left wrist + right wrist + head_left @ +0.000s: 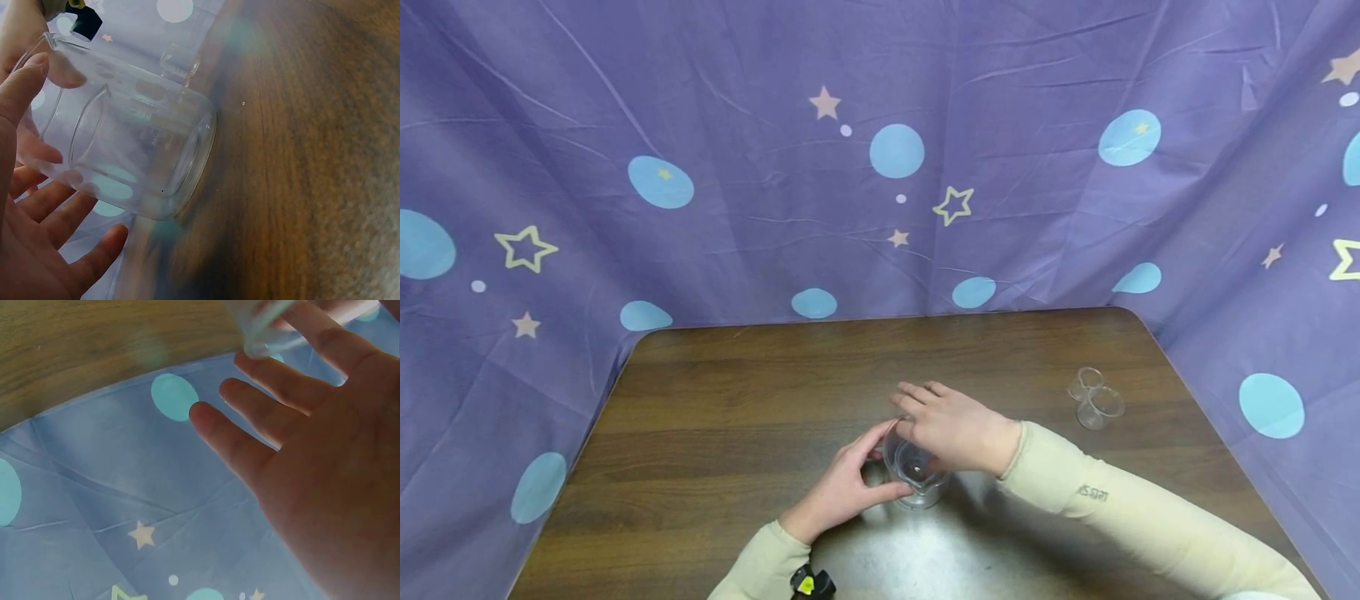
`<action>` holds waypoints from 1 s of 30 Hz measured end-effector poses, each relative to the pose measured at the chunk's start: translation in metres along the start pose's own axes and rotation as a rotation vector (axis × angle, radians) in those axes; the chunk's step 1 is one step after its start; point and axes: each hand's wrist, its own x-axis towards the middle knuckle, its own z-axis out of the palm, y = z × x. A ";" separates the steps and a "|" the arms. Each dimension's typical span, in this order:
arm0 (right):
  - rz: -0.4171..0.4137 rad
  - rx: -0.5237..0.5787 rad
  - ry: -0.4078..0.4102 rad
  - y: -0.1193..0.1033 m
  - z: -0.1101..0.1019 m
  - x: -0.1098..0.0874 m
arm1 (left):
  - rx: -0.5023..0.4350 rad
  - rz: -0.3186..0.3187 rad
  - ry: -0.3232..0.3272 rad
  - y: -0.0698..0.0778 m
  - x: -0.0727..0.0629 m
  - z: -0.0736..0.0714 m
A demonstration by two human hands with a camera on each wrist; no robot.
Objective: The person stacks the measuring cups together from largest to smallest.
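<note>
A clear glass beaker (203, 125) stands upright on the wooden table in front of me. Inside it sits a smaller glass beaker (134, 140), its spouted rim lower than the outer one. My left hand (842, 487) holds the outer beaker from the left, thumb on the near side and fingers round the far side. From above, my right hand (958, 433) reaches into the mouth, thumb and index finger inside near the inner rim. Its other fingers (231, 440) extend loosely past the far side of the glass.
Two small glass vessels, a wider one (1101, 408) and a narrower one (1086, 382), stand close together at the table's right. A purple curtain (760, 217) with stars and dots hangs along the back and sides of the brown table (722, 400).
</note>
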 end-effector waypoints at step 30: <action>0.042 0.121 0.128 0.025 -0.024 -0.040 | -0.009 -0.012 0.001 0.001 0.000 -0.001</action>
